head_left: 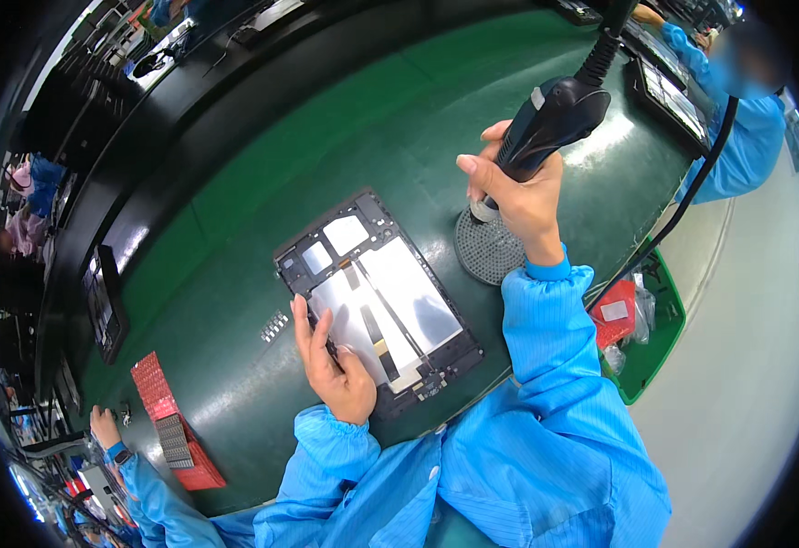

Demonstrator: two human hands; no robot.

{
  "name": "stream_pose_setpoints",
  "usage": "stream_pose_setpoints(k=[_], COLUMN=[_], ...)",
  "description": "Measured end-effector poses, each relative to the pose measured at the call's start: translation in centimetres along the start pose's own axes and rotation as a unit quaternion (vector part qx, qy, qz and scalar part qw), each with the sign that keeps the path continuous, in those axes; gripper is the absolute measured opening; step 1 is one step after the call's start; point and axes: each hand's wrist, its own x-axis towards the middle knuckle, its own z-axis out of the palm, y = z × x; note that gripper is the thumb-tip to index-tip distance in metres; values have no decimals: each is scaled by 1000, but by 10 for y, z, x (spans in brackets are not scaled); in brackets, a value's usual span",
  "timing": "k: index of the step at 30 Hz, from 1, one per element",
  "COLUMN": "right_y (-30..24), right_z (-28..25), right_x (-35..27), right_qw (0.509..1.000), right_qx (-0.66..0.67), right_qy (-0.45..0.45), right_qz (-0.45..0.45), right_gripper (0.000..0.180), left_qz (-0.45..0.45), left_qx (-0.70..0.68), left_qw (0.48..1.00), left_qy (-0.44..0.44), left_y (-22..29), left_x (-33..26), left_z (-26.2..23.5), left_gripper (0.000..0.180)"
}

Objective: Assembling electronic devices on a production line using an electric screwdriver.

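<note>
On the long green desk (235, 274), the work is seen at an open stage. The tablet-like device (415, 297) is laid flat near the front edge of the desk, its inner silver plates exposed. No back cover is seen on it, so the covering is judged as not done; whether any part inside has been freed or fixed cannot be told. Beyond its top edge a wide stretch of green surface is offered for moving, while toward the front edge only little room is left. By the right hand (518, 187), a black hand tool (553, 123) is held at a slant, well off the device, the fingers being clamped around its grip. By the left hand (336, 374), the left side of the device is touched, the fingers being spread apart. Farther left, a red bubble pouch (203, 468) is placed, well apart. Below the tool, a round perforated disc (486, 251) is set near the device's right side, so movement is limited there. Small metal pieces (274, 326) are laid in a group near the left hand, apart from the device.
</note>
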Motion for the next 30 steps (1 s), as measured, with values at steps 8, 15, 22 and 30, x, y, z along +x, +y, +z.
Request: stream_pose_setpoints(k=[8, 15, 22, 30], right_y=[9, 9, -2, -5], right_z=[1, 6, 10, 7], right_x=[3, 2, -9, -8], right_qw=[1000, 1000, 996, 998], right_qx=[-15, 2, -64, 4], right_qy=[9, 2, 53, 28], right_qz=[3, 0, -23, -61], right_gripper=[30, 29, 31, 34], left_qz=[32, 32, 30, -132], left_qx=[50, 52, 154, 266], left_qw=[997, 997, 988, 954], left_qy=[-46, -52, -8, -48], left_y=[6, 6, 3, -23], left_x=[-5, -6, 15, 42], left_z=[1, -5, -55, -103], left_gripper=[50, 43, 16, 25])
